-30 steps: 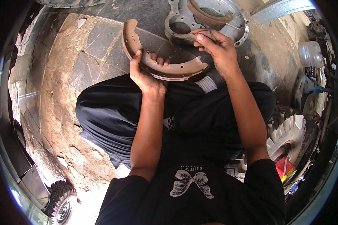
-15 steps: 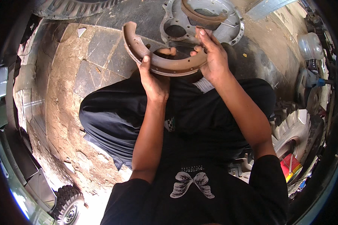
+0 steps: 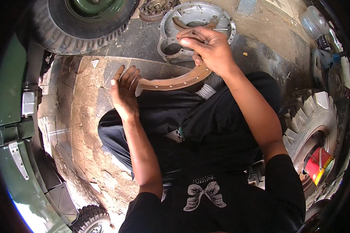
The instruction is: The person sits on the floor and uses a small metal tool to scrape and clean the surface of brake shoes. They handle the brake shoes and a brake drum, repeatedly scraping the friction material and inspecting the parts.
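Note:
A curved, rusty-brown brake shoe (image 3: pixel 174 84) with a row of holes lies across in front of my crossed legs. My left hand (image 3: pixel 125 91) is at its left end, palm against or right beside the tip, with the fingers stretched out and apart. Above the shoe's right end is my right hand (image 3: pixel 208 48), its fingers curled and the thumb pressed to them. Whatever it may hold is hidden. Behind that hand, a second rusty curved shoe (image 3: pixel 179 24) rests on a grey metal housing (image 3: pixel 165 33), partly covered by my fingers.
A big tyre (image 3: pixel 77 42) with a green wheel stands at the far left, beside a rusty round part (image 3: pixel 155 11). To my right are a chunky-treaded tyre (image 3: pixel 315 116), a red and yellow tin (image 3: pixel 319 166) and a clear plastic bottle (image 3: pixel 316 21). Green vehicle bodywork (image 3: pixel 9 89) lines the left.
My left hand has loosened from its grip on the shoe and spread its fingers. The shoe is lower and flatter. My right hand has risen off its right end, and the view has shifted.

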Action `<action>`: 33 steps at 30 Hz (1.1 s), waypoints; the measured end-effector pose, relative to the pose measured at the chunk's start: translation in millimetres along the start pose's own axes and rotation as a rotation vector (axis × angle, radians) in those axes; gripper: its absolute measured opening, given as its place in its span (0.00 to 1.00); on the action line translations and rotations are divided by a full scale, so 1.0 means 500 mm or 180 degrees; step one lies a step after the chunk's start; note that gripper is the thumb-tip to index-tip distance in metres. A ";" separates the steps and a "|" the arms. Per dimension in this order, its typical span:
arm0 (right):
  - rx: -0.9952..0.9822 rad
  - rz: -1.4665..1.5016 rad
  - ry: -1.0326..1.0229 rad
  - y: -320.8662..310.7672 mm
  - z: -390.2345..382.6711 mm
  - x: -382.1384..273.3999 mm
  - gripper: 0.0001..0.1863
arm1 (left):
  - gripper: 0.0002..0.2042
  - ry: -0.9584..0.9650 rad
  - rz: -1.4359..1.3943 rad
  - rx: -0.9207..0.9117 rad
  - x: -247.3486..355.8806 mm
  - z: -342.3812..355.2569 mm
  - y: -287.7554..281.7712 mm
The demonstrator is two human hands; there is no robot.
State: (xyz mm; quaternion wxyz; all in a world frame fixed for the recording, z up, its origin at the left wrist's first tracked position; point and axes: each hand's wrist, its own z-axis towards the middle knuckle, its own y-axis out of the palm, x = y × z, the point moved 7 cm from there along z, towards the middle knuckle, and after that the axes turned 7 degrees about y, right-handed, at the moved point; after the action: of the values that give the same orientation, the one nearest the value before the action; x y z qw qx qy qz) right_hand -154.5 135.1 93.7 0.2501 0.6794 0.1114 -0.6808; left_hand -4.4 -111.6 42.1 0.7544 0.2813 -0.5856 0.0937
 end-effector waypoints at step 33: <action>-0.1372 -0.0446 -0.0346 0.071 -0.019 -0.234 0.11 | 0.38 -0.2772 0.1465 -0.3189 0.014 -0.130 0.258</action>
State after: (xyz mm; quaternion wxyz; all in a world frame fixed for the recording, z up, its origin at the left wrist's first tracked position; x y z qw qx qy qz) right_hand -134.1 131.7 214.8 0.3472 0.5632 0.2875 -0.6925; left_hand -8.9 27.9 79.2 0.4510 -0.2193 -0.8519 -0.1513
